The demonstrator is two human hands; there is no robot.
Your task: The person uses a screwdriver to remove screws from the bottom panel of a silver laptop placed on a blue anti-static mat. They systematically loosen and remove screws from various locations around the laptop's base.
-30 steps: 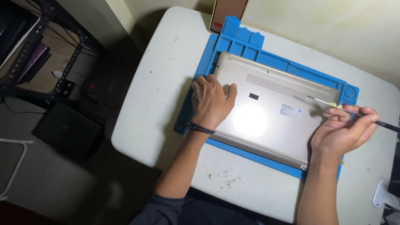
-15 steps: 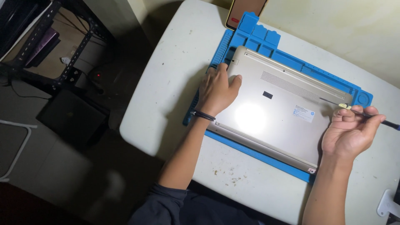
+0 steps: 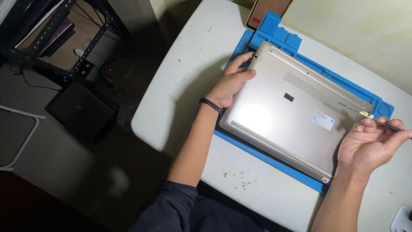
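A gold laptop lies bottom side up on a blue work mat on a white table. My left hand grips the laptop's left edge, with the thumb on its underside and the fingers around the corner. A dark band circles that wrist. At the laptop's right edge my right hand holds a thin screwdriver, whose metal tip lies over the laptop's far right corner.
A phone with a yellow edge lies at the mat's far end. A white object sits at the table's near right corner. On the floor to the left stand a dark metal rack and a black flat box.
My left hand has slid from the laptop's underside to its left edge and now grips it. The view has shifted, so the laptop sits closer. My right hand still holds the screwdriver.
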